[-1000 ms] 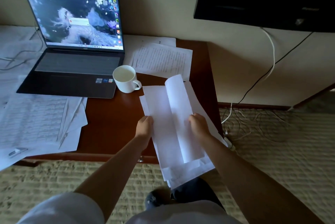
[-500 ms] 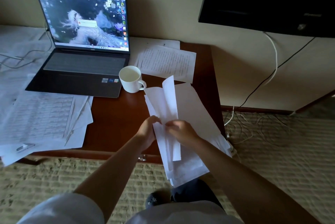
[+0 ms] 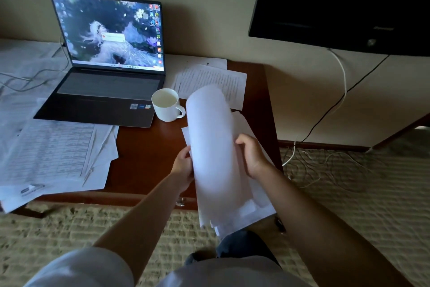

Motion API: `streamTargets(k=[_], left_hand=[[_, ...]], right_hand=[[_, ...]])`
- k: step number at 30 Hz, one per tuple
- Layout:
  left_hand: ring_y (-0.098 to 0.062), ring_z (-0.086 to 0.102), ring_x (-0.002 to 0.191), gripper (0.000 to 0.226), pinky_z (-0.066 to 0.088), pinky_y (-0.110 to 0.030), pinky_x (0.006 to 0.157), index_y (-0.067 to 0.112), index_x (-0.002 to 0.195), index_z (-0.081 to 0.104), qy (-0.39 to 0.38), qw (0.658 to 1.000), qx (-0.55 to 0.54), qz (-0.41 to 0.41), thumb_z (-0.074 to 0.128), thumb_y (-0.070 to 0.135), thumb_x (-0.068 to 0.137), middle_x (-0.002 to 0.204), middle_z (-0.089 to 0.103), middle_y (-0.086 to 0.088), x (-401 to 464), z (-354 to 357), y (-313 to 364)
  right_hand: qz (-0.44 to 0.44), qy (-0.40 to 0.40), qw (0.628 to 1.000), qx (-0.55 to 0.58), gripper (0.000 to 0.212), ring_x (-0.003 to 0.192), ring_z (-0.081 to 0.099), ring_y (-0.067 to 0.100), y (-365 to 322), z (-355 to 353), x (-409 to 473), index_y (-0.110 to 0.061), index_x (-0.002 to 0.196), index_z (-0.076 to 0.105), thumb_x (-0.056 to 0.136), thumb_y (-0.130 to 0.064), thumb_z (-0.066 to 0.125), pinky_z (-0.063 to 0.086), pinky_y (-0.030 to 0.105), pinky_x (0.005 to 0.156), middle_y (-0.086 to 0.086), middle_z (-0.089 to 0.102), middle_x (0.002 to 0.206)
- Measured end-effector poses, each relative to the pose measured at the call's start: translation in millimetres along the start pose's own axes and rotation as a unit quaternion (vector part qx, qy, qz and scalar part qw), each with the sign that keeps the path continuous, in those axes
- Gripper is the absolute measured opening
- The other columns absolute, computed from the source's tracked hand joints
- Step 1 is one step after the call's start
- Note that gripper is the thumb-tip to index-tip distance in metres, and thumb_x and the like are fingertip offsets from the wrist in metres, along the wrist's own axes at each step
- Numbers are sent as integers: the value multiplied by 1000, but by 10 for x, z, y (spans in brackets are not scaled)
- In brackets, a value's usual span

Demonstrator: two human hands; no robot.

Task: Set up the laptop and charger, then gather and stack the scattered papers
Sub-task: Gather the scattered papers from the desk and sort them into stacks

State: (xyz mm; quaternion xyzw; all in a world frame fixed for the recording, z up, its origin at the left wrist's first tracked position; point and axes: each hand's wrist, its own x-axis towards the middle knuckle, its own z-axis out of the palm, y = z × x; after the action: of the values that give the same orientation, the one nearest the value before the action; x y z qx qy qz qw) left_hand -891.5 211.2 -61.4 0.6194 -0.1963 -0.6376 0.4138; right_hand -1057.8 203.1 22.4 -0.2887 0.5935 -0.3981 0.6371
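Observation:
A sheaf of white papers (image 3: 216,147) bows upward, blurred by motion, over the desk's right front corner. My left hand (image 3: 183,165) grips its left edge and my right hand (image 3: 252,154) grips its right edge. Its lower end hangs past the desk edge. The open laptop (image 3: 104,91) sits at the back left with its screen lit, and a thin cable (image 3: 25,79) runs off from its left side. More printed sheets (image 3: 53,154) lie spread at the front left, and others (image 3: 211,79) lie behind the held papers.
A white mug (image 3: 166,104) stands between the laptop and the held papers. The brown wooden desk (image 3: 149,158) ends at the right near the wall. A dark screen (image 3: 344,0) hangs at the upper right, with cables (image 3: 325,154) trailing onto the woven carpet.
The loose top sheet that my right hand was folding across has joined the sheaf, which now bulges upward. My right hand has moved back to the sheaf's right edge. The view shifted slightly right.

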Motion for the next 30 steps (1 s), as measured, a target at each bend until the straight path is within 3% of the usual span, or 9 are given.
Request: streamTargets(k=[3, 6, 8, 12, 15, 18, 21, 25, 30], left_hand=[[-30, 66, 86, 29, 54, -33, 68, 11, 116, 62, 23, 999, -47, -11, 41, 10, 94, 102, 69, -15, -78, 21, 69], [-29, 64, 82, 29, 55, -37, 68, 9, 109, 60, 24, 998, -48, -32, 43, 29, 96, 97, 66, -17, -101, 30, 98], [-33, 63, 96, 33, 56, -47, 74, 13, 122, 53, 12, 999, -31, -26, 49, 32, 95, 116, 62, -19, -98, 42, 96], [-33, 63, 98, 59, 57, -46, 72, 16, 141, 35, 37, 999, -4, -24, 63, 19, 89, 125, 57, -17, -29, 68, 67], [-35, 64, 95, 44, 57, -47, 72, 9, 129, 51, 32, 998, 55, -18, 62, 6, 86, 113, 64, -17, 12, 87, 62], [-36, 65, 96, 40, 57, -50, 78, 8, 121, 58, 28, 998, 58, -20, 62, -1, 83, 109, 66, -17, 42, 89, 92], [-34, 63, 99, 43, 54, -53, 84, 12, 121, 57, 42, 996, 69, -26, 67, 2, 80, 109, 66, -13, 107, 73, 94], [-32, 64, 99, 44, 55, -50, 84, 10, 119, 58, 52, 996, 64, -21, 71, 4, 78, 111, 66, -13, 162, 88, 61], [-32, 65, 95, 44, 57, -48, 78, 8, 116, 58, 59, 997, 45, -37, 75, 7, 75, 106, 67, -14, 168, 160, 84]], right_hand=[[46, 68, 996, 34, 24, 46, 42, 17, 43, -275, 58, -14, 62, 45, 84, -10, 40, 29, 24, 47, 2, 44, 55], [47, 152, 961, -226, 28, 80, 61, 27, 202, -563, 173, -3, 96, 68, 91, -25, 51, 43, 30, 67, 18, 66, 92], [74, 158, 916, -363, 43, 107, 58, 32, 274, -697, 169, 2, 117, 61, 95, -32, 46, 44, 33, 82, 21, 61, 118], [53, 158, 880, -444, 37, 96, 58, 33, 284, -706, 133, 0, 115, 57, 95, -29, 44, 43, 29, 66, 17, 59, 111], [23, 138, 864, -483, 36, 115, 55, 35, 272, -619, 203, 1, 121, 57, 95, -17, 40, 45, 34, 88, 21, 57, 125], [17, 159, 844, -512, 42, 123, 51, 32, 245, -586, 259, -9, 126, 59, 98, -33, 38, 40, 34, 98, 14, 56, 132], [1, 183, 825, -534, 46, 122, 50, 34, 223, -563, 280, -2, 122, 59, 98, -36, 43, 41, 38, 99, 17, 56, 128], [-12, 227, 826, -515, 39, 119, 45, 37, 300, -525, 369, 8, 119, 56, 95, -18, 40, 40, 38, 95, 23, 50, 125], [22, 263, 820, -508, 43, 120, 42, 36, 348, -399, 439, 0, 127, 49, 93, -23, 43, 41, 43, 93, 19, 44, 128]])
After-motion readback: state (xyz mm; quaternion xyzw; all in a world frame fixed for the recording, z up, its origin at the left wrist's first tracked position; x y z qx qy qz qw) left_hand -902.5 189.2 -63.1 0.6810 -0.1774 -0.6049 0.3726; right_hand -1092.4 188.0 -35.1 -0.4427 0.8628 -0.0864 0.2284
